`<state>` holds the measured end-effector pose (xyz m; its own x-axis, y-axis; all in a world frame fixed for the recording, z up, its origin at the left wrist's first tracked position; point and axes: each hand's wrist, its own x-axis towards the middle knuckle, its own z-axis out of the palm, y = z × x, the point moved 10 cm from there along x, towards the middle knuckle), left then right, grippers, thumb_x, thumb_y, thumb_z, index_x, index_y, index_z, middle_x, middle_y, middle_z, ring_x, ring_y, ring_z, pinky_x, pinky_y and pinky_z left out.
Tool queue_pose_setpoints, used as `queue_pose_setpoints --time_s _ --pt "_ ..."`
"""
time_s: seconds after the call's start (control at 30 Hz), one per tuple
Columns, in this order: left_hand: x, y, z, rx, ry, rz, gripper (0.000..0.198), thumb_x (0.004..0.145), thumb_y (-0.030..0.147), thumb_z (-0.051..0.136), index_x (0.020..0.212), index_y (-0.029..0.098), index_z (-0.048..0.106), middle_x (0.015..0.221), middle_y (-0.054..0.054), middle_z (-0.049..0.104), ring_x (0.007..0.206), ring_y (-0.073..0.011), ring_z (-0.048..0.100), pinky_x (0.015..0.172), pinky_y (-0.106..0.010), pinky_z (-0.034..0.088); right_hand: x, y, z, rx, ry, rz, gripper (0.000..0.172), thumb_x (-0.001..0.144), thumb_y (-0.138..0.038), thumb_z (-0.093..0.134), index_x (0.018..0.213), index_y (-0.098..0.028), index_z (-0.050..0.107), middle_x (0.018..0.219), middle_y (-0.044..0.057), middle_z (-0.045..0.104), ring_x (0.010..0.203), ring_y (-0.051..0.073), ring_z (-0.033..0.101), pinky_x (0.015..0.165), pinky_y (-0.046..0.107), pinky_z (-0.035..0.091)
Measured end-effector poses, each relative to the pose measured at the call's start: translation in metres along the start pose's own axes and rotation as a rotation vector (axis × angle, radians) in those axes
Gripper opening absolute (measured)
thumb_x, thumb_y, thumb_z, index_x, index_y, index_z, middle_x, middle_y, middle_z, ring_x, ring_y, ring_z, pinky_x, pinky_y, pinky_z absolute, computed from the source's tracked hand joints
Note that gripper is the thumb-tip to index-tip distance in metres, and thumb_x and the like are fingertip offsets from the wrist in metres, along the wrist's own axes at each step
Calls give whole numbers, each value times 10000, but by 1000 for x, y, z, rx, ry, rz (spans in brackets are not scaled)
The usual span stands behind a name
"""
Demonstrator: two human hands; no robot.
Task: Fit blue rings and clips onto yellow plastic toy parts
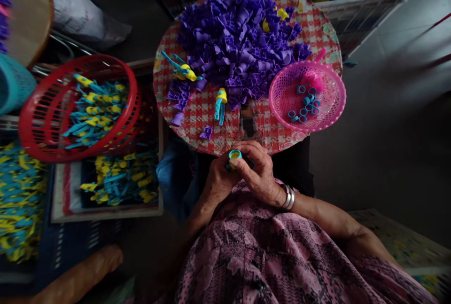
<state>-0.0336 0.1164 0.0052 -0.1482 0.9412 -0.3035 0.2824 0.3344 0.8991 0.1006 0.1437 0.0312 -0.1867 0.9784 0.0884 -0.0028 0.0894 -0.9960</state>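
Observation:
Close to my lap, just off the near edge of the round table [207, 144], both hands meet around a small yellow plastic piece with a blue ring [235, 154] at its top. My left hand [219, 178] is closed around the lower part, which its fingers mostly hide. The thumb of my right hand [260, 172] presses against the ring's near side, with the other fingers curled behind. On the table ahead lie a yellow-and-blue plastic piece [221, 104], another such piece [185, 73] and a big heap of purple plastic parts [239, 41].
A pink basket [282, 118] with several blue rings stands at the table's right. To the left, a red basket [30, 130] and a crate [105, 214] hold yellow-and-blue pieces. A white crate [369, 8] stands behind. A bare limb [84, 271] enters at lower left.

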Motion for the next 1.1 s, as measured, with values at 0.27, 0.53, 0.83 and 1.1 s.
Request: queue_pose_setpoints --time_s 0.27,0.53,0.83,1.1 --pt "4 -5 5 -6 5 -18 301 732 431 824 744 211 619 653 14 544 633 -147 466 540 -275 445 1 0 -5 -60 68 -24 220 1003 -479 704 1047 -274 771 1092 73 797 1073 266 713 1070 481 487" --pt "7 -4 5 9 -20 -50 333 719 469 859 778 198 676 680 13 602 656 -157 524 572 -266 482 5 12 -5 -14 26 51 302 966 -567 737 997 -270 779 1074 72 798 1058 259 713 1086 478 501" --pt "-1 9 11 30 -143 -19 265 746 385 874 919 200 793 929 -41 828 846 -232 739 810 -316 586 13 61 16 538 -140 536 509 997 -716 605 1179 -249 689 1033 45 802 957 209 767 814 336 629" --pt "-6 16 18 380 -81 172 165 810 286 810 958 220 777 851 -36 797 769 -220 734 713 -288 522 23 56 26 284 -346 423 202 1021 -373 634 941 -224 744 989 18 786 948 173 729 832 278 600"
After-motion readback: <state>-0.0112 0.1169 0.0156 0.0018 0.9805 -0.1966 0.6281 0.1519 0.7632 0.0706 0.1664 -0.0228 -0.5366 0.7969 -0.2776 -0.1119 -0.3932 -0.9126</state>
